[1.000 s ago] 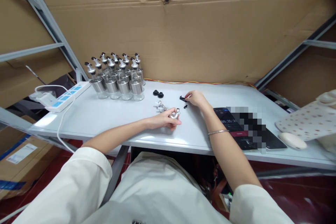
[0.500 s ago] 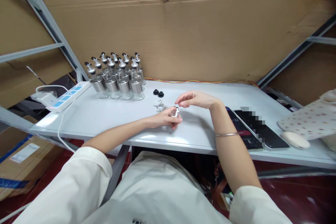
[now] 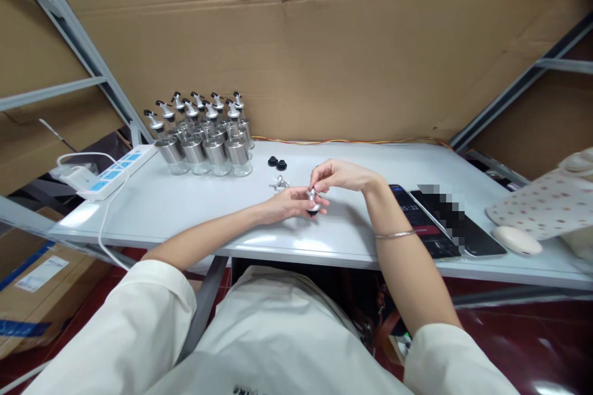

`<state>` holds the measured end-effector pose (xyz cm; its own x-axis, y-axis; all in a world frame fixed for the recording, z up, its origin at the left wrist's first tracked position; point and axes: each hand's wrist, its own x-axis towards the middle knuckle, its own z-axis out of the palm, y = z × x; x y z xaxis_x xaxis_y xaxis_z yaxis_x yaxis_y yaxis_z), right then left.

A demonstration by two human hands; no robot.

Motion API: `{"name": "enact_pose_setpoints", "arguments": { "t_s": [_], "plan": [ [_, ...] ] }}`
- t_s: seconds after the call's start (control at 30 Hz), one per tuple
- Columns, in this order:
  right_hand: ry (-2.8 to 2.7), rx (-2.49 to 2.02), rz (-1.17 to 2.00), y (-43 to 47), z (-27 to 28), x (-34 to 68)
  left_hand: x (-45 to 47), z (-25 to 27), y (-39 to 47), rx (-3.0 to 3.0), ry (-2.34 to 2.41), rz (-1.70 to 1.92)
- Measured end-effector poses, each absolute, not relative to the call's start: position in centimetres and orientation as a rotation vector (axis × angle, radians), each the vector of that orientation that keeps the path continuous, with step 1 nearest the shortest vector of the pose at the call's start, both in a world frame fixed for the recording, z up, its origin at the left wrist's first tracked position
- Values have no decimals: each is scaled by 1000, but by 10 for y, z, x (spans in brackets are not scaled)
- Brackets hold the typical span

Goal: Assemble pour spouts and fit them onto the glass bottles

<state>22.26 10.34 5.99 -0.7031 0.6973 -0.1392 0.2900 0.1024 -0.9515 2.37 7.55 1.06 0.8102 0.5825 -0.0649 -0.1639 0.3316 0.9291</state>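
Observation:
My left hand (image 3: 293, 205) grips a silver bottle pour spout (image 3: 312, 199) over the middle of the table, its black base pointing down. From above, my right hand (image 3: 340, 175) pinches the upper end of the same spout between thumb and fingers; the fingertips partly cover that end. Just beyond my left hand lie some small silver-grey spout parts (image 3: 280, 183), too small to tell apart. Two black stoppers (image 3: 277, 163) rest on the table farther back.
Several glass bottles (image 3: 215, 151) with steel bands, most with spouts, stand at the back left. A white power strip (image 3: 118, 173) lies left of them. Two phones (image 3: 456, 222), a pale oval case (image 3: 516, 240) and a spotted pouch (image 3: 540, 200) lie right. Cardboard (image 3: 324, 62) walls the back.
My right hand has come down and left from just above and now pinches the spout's top. In my left hand the spout has turned, showing its black base downward.

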Motion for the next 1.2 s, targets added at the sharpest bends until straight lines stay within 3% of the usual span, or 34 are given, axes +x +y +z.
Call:
{"name": "enact_pose_setpoints", "arguments": {
  "t_s": [0.9, 1.2],
  "plan": [
    [-2103, -935, 1673, 97, 58, 203, 12, 22, 85, 1300, 574, 503],
    [-1705, -1108, 1268, 105, 58, 225, 12, 23, 81, 1345, 530, 427]
  ]
}}
